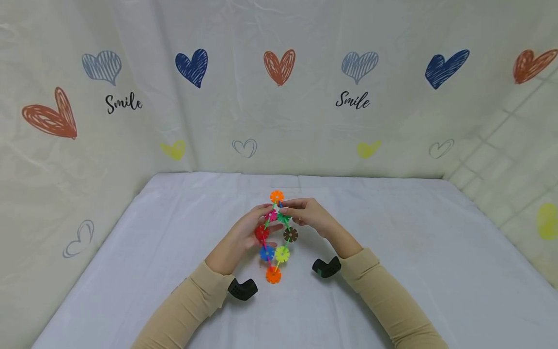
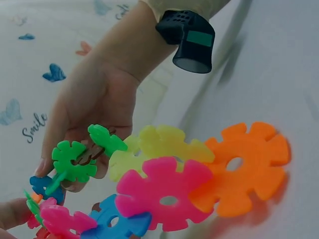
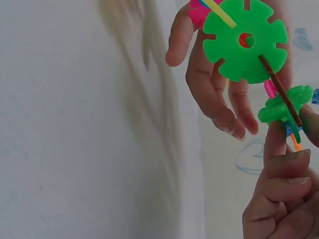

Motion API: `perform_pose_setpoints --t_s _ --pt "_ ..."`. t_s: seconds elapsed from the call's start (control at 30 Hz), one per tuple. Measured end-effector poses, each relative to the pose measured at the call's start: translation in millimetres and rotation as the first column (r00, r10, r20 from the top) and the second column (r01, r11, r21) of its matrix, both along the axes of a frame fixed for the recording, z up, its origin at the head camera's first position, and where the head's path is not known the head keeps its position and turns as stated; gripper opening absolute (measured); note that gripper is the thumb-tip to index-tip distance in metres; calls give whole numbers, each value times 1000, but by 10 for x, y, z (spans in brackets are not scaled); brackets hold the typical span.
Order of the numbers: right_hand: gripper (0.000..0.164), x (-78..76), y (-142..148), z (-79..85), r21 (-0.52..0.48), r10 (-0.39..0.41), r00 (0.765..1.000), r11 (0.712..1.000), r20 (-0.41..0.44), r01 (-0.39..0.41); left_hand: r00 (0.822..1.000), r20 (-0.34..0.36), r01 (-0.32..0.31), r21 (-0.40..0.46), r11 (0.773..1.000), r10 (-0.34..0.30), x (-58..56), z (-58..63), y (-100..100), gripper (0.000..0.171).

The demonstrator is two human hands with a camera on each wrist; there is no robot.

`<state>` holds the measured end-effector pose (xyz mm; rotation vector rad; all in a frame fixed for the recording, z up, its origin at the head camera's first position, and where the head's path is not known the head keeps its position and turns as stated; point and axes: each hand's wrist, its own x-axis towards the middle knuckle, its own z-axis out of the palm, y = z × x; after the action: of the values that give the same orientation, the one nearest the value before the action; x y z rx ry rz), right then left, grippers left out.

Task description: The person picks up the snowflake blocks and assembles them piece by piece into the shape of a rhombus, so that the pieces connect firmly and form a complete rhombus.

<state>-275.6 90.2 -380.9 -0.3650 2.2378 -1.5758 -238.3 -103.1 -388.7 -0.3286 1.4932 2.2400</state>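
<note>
A loop of interlocking plastic flower discs hangs between both hands in the head view. Its lowest piece is an orange disc [image 1: 273, 275]; a yellow disc [image 1: 282, 254], a blue disc [image 1: 267, 253], a red disc [image 1: 262, 233] and a brown disc [image 1: 290, 235] sit higher. My left hand [image 1: 241, 233] grips the loop's upper left side, by a pink disc [image 1: 270, 216]. Thumb and index finger of my right hand [image 1: 315, 216] pinch a small blue disc [image 2: 48, 188] near the top, beside green discs [image 3: 245, 62]. Another orange disc [image 1: 276, 196] tops the loop. Fingers partly hide the upper joints.
A white cloth covers the table [image 1: 414, 252]. Behind it hangs a pale curtain [image 1: 305, 121] printed with hearts and "Smile". Black wrist-worn devices [image 1: 242, 289] stick out below each sleeve cuff.
</note>
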Motion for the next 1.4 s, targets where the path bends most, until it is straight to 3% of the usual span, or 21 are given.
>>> perform_pose_setpoints --t_s 0.27,0.47,0.57,0.67,0.87,1.07,1.23,1.4 --pt "42 -7 -43 -33 38 3 1000 999 5 -3 991 -122 -57 -94 994 46 -31 -31 -47 46" --pt "42 -22 -56 -51 56 37 999 998 -1 -37 978 -202 19 -194 981 -59 -105 -58 -155 54" --pt "43 -41 -53 -77 80 62 998 995 -8 -61 972 -206 49 -284 958 -111 -147 -83 -212 51" --pt "44 -47 -56 -94 100 74 997 992 -9 -73 975 -194 41 -332 942 -111 -173 -94 -250 44" --pt "43 -52 -71 -113 125 86 996 989 -14 -84 981 -191 -47 -348 936 -22 -178 -80 -260 37" --pt "42 -35 -85 -122 118 109 994 987 -6 -107 977 -209 -112 -359 927 37 -176 -88 -260 36" --pt "41 -30 -87 -126 93 137 990 986 -9 -136 970 -231 -139 -299 944 70 -193 -102 -267 32" --pt "39 -27 -83 -148 73 148 989 986 -6 -147 975 -214 -123 -259 958 67 -199 -102 -262 31"
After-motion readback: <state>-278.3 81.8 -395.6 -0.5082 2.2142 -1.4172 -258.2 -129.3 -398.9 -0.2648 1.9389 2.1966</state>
